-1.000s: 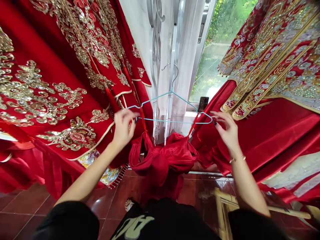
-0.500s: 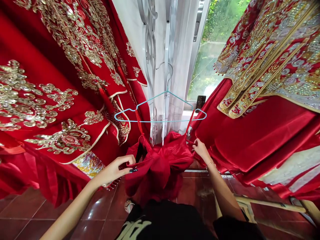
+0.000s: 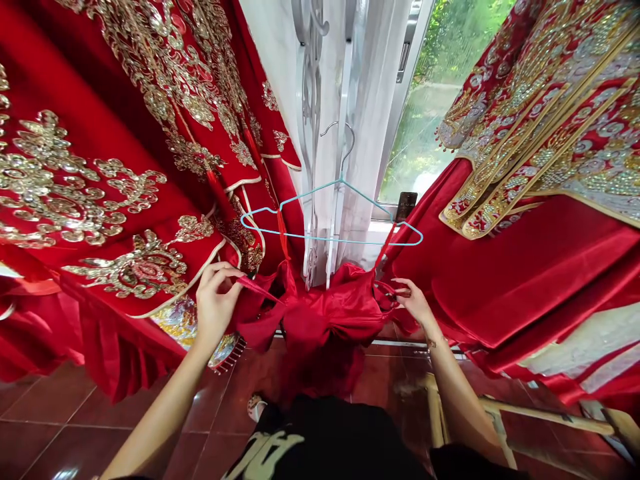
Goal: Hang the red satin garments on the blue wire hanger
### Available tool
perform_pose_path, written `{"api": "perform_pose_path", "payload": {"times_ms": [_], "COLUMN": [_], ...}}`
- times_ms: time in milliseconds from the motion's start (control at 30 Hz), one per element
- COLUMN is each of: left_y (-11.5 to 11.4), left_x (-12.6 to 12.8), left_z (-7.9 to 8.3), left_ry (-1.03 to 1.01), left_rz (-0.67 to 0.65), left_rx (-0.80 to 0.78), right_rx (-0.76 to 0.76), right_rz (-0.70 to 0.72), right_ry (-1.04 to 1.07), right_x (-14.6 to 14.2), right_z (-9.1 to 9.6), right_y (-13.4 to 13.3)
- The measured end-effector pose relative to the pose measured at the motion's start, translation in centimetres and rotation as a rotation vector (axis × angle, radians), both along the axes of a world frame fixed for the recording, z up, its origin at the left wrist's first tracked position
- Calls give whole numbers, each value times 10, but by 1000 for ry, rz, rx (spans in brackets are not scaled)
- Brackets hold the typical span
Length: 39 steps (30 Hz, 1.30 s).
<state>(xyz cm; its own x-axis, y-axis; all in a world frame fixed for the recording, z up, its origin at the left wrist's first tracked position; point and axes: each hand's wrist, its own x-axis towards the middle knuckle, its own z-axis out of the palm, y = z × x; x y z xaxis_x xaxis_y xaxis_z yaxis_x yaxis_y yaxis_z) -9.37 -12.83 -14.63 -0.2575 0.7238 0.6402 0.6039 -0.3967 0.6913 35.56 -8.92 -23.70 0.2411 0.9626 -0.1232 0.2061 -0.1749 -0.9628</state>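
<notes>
Red satin dress (image 3: pixel 345 310), 1 item: hung below the lower bar of a pale blue hanger (image 3: pixel 320 238), its 2 thin straps (image 3: pixel 282 233) over the hanger's left and right shoulders. The straps sit near the notches there, presumably so that they do not slide off the sloping ends. The metal hook (image 3: pixel 353 140) stands uppermost, in front of a white metal stand (image 3: pixel 310 153); what it rests on is unclear.

Your left hand (image 3: pixel 217 293): thumb and fingers closed in a pinch on a red band (image 3: pixel 257 288), drawn out from the dress's left edge, below the hanger's left end; the grip seems to spread that side.

Your right hand (image 3: pixel 415 302): fingers half curled at the dress's right edge; you cannot tell whether they pinch the cloth or merely touch it.

Flanking stock: 1 gold-embroidered red garment (image 3: pixel 115 263) at left; 1 beaded jacket (image 3: pixel 550 153) at right, over plain red cloth (image 3: pixel 490 280). Near the window's lower corner: 1 dark phone-like device (image 3: pixel 406 207), upright.

Containers: none identified.
</notes>
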Motion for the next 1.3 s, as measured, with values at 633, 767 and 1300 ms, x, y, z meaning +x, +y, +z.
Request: {"api": "perform_pose_path", "payload": {"times_ms": [633,767,1300], "left_y": [144,169,164], "left_x": [-21,-27,20], "left_z": [59,64,123], "left_ry": [-85,-76,262], "left_rz": [-248,-309,-741], "left_rx": [239,181,-170], "right_rx": [124,247,623], "right_rz": [-280,-396,-242], "right_ry": [985,1087,-200], "right_x": [31,37,-10], "right_z": [0,1,3], "right_y": [10,3,-1]}}
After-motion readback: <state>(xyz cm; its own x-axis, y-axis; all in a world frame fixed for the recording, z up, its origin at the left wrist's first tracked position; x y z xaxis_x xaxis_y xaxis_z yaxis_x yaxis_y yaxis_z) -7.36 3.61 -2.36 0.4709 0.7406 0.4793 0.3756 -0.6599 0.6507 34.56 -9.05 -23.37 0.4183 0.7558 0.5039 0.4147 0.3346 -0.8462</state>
